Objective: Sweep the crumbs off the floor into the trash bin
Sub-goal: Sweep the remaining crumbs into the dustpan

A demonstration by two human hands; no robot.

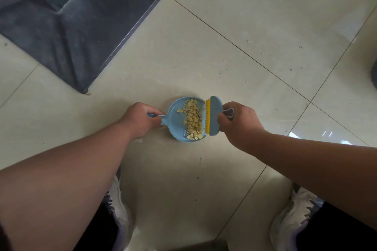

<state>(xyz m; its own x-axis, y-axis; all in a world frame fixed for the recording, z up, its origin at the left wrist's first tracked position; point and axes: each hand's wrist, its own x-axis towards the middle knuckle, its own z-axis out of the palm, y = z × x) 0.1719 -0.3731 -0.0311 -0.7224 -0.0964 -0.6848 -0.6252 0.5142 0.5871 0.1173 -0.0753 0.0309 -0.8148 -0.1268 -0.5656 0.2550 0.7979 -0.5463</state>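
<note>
A small blue dustpan (pixel 177 123) lies on the tiled floor in the middle of the head view. My left hand (pixel 139 119) grips its handle from the left. A pile of pale yellow crumbs (pixel 192 119) sits inside the pan, near its open right edge. My right hand (pixel 237 123) holds a small blue brush (pixel 214 116) with yellow bristles. The bristles press against the pan's open edge, touching the crumbs. No trash bin can be told for certain in this view.
A large dark blue-grey object (pixel 67 20) with a raised edge fills the upper left. A dark rounded thing (pixel 374 75) pokes in at the right edge. My two white shoes (pixel 291 220) stand at the bottom. Small specks dot the pale tiles (pixel 255 32).
</note>
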